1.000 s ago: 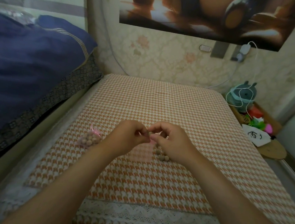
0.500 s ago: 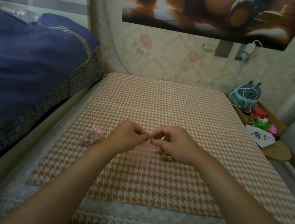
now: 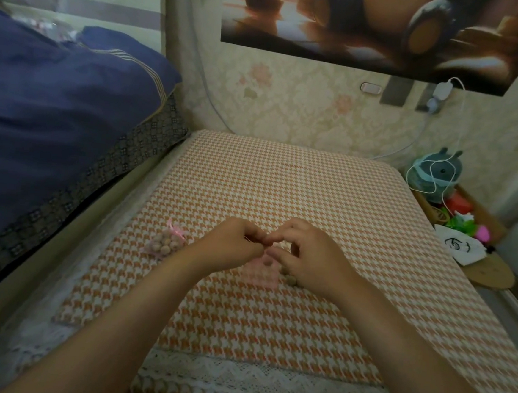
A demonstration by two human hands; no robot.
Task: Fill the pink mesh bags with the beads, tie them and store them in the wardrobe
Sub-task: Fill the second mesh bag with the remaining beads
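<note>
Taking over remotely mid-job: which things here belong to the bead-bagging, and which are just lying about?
Job:
- open pink mesh bag, held at its mouth by left hand and right hand
- loose beads
- filled, tied bag

Lying about:
- blue bedding
- plush toy
- white cable
- white pouch
</note>
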